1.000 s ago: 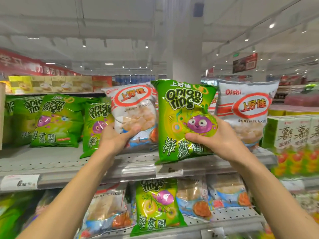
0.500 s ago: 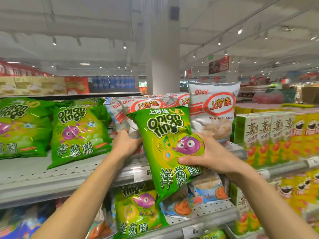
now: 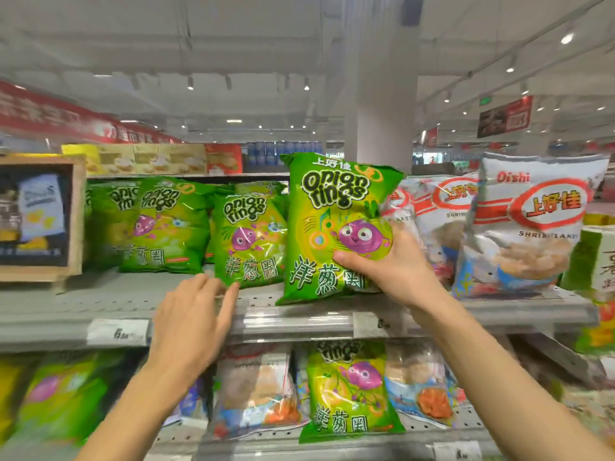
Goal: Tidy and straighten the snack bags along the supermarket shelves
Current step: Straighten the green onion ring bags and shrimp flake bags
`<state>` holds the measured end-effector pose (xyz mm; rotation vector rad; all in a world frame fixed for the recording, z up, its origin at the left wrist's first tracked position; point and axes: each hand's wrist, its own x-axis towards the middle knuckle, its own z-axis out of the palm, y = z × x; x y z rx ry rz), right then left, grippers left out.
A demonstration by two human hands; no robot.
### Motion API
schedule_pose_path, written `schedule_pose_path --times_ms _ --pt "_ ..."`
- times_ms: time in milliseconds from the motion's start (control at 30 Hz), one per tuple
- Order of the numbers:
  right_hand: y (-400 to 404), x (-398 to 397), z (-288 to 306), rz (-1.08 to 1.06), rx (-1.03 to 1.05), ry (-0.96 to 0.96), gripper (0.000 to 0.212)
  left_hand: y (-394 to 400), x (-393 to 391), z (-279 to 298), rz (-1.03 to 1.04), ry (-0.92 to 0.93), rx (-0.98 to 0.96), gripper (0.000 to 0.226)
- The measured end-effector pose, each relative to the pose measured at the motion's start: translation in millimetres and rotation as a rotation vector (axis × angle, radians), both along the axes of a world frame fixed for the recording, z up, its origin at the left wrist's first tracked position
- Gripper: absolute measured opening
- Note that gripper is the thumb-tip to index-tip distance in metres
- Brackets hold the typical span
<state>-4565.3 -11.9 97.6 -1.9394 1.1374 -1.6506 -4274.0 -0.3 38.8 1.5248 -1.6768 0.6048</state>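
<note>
Right hand [image 3: 396, 271] grips an onion-rings bag [image 3: 332, 227] upright to slot it beside its row, left hand [image 3: 193, 321] spread open, reaching

Head-height view, close to shelf [image 3: 100, 304]

Upper shelf [image 3: 100, 301] is running across mid-frame; lower shelf [image 3: 366, 440] is sitting below it at the bottom edge. Held onion rings bag [image 3: 332, 227] is standing upright at frame centre on the upper shelf's front edge, right hand [image 3: 396, 271] gripping its lower right side. Second onion rings bag [image 3: 249, 237] is sitting just left of it, further onion rings bags [image 3: 159, 224] left again. Left hand [image 3: 193, 324] is hovering before the shelf edge, fingertips at the second bag's bottom corner. Shrimp flakes bags [image 3: 532, 224] are standing right of the held bag. Lower onion rings bag [image 3: 349, 390] is lying below centre. Framed sign [image 3: 40, 214] is sitting at far left.
</note>
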Motion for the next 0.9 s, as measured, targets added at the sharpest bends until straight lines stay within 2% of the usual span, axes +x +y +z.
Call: schedule_pose_path --times_ms 133,333,433,500,567,667,800,900 --pt "-23 60 0 -0.088 0.04 -0.027 0.079 8 47 -19 0.005 -0.03 -0.008 0.04" --pt "-41 119 -15 -0.29 0.173 0.081 0.077 4 68 -32 -0.144 -0.081 -0.09 0.031" --pt "-43 123 -15 -0.154 0.209 0.088 0.061 2 70 -35 -0.166 -0.07 -0.07 0.034" --pt "-43 122 -13 -0.052 0.285 0.127 0.07 1 68 -36 -0.169 -0.06 -0.058 0.036" --pt "-43 121 -11 -0.041 0.334 0.168 0.079 0 68 -37 -0.176 -0.051 -0.048 0.039" --pt "-43 120 -15 -0.1 0.32 0.228 0.071 0 68 -39 -0.195 -0.027 -0.037 0.042" --pt "-32 123 -17 -0.309 0.274 0.267 0.083 -1 64 -39 -0.232 0.053 -0.031 0.043" --pt "-19 121 -19 -0.42 0.153 0.203 0.088 2 57 -41 -0.306 0.161 -0.04 0.043"
